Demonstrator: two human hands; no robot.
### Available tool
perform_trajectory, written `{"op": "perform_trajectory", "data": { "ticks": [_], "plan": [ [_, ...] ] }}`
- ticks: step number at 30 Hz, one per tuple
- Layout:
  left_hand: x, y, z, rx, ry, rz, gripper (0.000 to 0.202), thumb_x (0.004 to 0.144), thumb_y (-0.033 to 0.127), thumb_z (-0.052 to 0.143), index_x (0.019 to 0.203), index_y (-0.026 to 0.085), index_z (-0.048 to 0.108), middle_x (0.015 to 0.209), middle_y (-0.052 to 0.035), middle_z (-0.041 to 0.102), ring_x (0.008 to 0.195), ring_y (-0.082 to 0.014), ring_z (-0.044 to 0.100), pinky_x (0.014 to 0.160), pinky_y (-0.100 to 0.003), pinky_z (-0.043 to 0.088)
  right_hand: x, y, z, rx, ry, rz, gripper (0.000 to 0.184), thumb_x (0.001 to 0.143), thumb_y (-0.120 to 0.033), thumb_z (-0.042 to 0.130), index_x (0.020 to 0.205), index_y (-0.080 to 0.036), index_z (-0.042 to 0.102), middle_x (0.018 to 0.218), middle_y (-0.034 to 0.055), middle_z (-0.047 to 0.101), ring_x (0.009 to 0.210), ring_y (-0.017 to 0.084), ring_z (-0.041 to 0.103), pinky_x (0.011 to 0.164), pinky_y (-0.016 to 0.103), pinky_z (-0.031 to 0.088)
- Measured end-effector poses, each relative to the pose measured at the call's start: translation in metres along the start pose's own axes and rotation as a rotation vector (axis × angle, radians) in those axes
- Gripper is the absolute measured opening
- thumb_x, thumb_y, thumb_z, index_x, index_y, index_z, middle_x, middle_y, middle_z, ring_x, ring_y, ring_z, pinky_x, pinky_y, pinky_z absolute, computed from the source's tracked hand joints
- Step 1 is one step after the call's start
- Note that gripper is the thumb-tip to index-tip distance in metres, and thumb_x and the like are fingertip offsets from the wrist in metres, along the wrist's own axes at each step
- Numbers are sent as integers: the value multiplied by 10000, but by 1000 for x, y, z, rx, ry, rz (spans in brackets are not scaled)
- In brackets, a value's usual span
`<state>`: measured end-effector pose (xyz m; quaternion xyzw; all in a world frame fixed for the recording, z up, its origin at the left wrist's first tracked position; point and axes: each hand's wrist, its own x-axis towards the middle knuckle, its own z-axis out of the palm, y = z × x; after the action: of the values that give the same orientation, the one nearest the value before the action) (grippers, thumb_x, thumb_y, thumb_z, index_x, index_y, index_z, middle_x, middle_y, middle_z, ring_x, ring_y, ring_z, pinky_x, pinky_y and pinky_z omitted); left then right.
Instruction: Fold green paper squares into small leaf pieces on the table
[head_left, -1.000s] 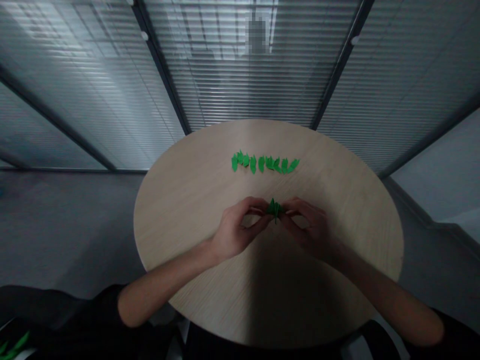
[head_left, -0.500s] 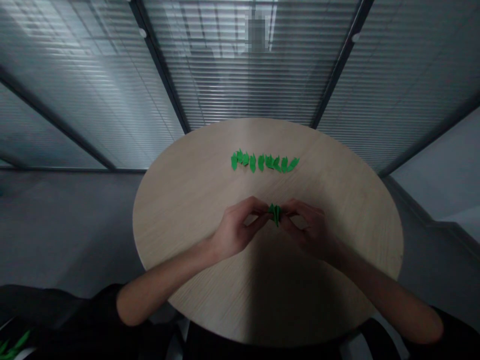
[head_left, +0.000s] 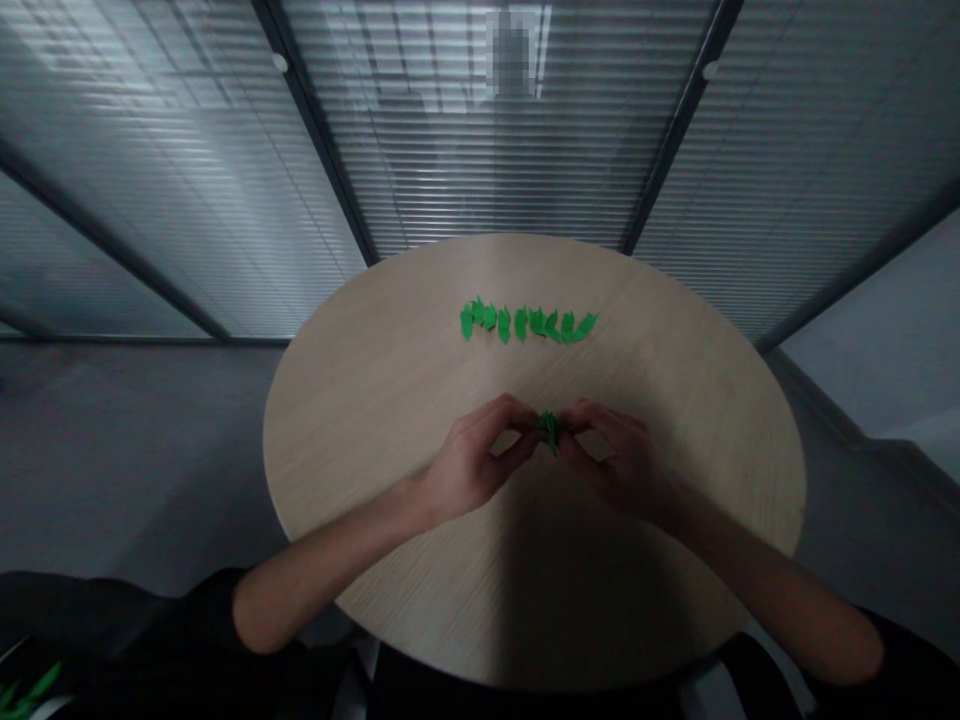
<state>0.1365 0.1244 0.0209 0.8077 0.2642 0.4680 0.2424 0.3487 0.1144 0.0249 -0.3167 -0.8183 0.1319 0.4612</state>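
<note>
A small folded green origami piece (head_left: 550, 432) is gripped by both hands, at about the midpoint between them, over the middle of the tbl. Whether it touches the top can't be told from this view. Its left side is pinched by the L hand (head_left: 472, 465), w/ the L fingertips (head_left: 525, 420) pressed against the paper. Its right side is pinched by the R hand (head_left: 619, 465), w/ the R fingertips (head_left: 576, 418) against it. Neither hand is released; both are curled, not clenched into fists. The exact finger placement on the folds is too small to tell.

The round light-wood tbl (head_left: 375, 450) is seen in front of the person. A row of small folded green paper pieces (head_left: 529, 323) is laid out across it, well apart from both hands and beyond them. Black sleeves (head_left: 150, 625) are seen at the lower edge, w/ bare forearms reaching out of them. Slatted blinds (head_left: 480, 150) are seen behind glass beyond the tbl, and a grey floor (head_left: 127, 470) lies below.
</note>
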Motion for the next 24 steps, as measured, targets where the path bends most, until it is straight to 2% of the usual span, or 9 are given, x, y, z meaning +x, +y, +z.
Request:
{"op": "perform_trajectory", "data": {
  "ticks": [4,8,24],
  "plan": [
    [-1,0,-1,-2,7,-17,75,983,120,624,1044,149,656,926,-64,722,819,-154,715,723,-277,605,1,-1,1,-25,71,17,78,955,-152,600,972,-227,611,783,-10,725,651,133,713,624,236,595],
    [-2,-1,0,3,44,47,103,969,102,643,1055,159,642,949,-68,720,847,-160,719,731,-279,610,1,-2,1,-24,122,22,106,946,-129,608,976,-230,609,786,-20,720,655,122,713,622,215,590],
    [-2,1,-1,87,60,219,146,966,78,649,1096,145,642,985,-94,722,866,-152,726,751,-250,619,-1,2,-1,-12,13,-138,181,959,-80,607,1090,-203,625,913,43,722,790,160,699,707,271,568]
  ]
}}
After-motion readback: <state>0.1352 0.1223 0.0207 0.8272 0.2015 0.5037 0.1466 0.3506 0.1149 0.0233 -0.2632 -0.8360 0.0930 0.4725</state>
